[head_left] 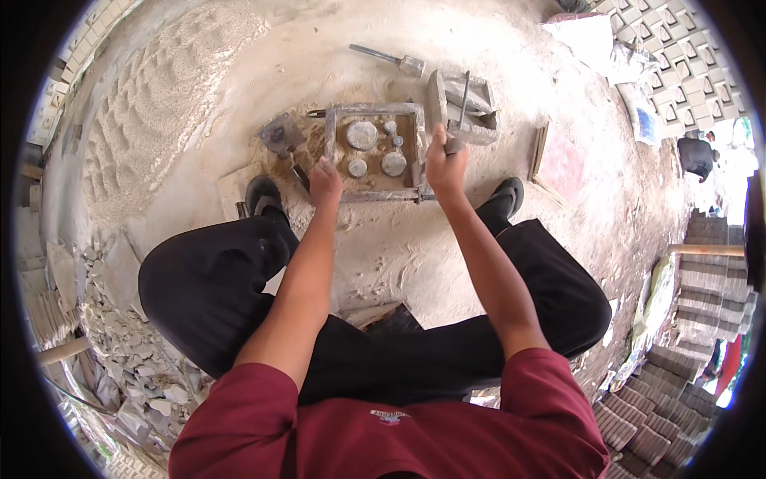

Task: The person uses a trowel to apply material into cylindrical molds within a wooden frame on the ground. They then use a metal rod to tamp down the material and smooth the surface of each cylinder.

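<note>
A rectangular wooden frame (pixel 375 109) lies on the floor between my feet, with brown sand and several round grey discs, such as the large disc (pixel 361 136), inside it. My left hand (pixel 325 182) is closed at the frame's near left corner; its fingertips are partly hidden. Beside it lies a trowel with a flat, square blade (pixel 281 134) and a dark handle. My right hand (pixel 447 166) grips a tool with a thin metal shaft (pixel 465 100) pointing away from me, held just off the frame's right side.
A second frame (pixel 437 100) lies tilted at the far right of the first. A long-handled tool (pixel 387 56) rests beyond both. A reddish board (pixel 561 164) lies right, a pale sand heap (pixel 163 104) left. Rubble (pixel 144 367) and stacked tiles (pixel 710 295) line the edges.
</note>
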Tool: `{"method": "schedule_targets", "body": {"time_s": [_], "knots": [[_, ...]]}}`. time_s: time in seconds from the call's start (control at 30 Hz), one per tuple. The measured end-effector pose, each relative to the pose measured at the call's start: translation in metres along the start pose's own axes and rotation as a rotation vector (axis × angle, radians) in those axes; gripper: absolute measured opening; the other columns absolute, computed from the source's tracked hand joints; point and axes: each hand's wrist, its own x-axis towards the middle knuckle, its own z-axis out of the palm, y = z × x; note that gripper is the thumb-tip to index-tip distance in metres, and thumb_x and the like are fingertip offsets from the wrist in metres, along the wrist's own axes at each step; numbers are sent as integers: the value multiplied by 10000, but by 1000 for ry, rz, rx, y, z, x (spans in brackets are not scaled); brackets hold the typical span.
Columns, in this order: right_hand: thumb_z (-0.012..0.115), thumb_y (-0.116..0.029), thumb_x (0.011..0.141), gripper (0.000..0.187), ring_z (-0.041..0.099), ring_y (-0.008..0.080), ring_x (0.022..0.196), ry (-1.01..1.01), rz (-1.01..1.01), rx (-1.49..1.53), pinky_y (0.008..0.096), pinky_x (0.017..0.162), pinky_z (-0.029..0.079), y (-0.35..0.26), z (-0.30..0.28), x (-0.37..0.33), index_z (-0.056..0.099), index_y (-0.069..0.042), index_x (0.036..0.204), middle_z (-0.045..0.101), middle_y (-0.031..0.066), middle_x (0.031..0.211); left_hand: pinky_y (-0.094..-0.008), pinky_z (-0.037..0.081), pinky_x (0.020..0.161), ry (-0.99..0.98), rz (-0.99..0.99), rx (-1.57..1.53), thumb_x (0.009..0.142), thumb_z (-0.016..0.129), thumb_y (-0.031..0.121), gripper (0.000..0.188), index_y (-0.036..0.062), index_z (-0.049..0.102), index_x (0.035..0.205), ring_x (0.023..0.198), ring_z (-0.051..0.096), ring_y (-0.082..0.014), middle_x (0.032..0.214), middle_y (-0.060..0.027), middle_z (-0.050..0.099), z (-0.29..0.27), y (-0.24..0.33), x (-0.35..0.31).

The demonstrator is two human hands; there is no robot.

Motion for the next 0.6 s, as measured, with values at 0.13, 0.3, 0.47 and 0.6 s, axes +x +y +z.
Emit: {"method": "schedule_targets", "body": {"time_s": [0.13,0.3,0.47,0.6], "knots": [[482,-269,995,489,304,91,513,93,90,145,343,463,271,-7,-7,-8,403,-5,590,347,-3,499,-514,424,905,-58,-26,-36,984,242,426,608,-52,607,1076,1048,551,-459,1076,-297,604,-3,6,-3],[467,-282,1000,472,324,73,535,44,202,143,300,468,272,-13,3,3,435,-34,599,365,-33,519,-522,430,877,-52,-51,-3,994,247,420,596,-56,597,1071,1021,563,-451,1044,-287,613,5,10,5],[491,-316,994,494,327,53,469,25,-113,82,258,429,245,5,21,-2,403,-103,557,403,-38,511,-513,435,846,37,110,-207,985,248,496,651,-45,598,1080,976,584,-443,1014,-269,627,4,23,55],[480,-309,1001,497,321,45,473,154,-51,222,268,423,240,-18,20,20,389,-99,559,385,-42,506,-503,441,842,80,176,-252,986,235,501,656,-34,602,1088,953,590,-442,995,-269,632,6,30,35]]}}
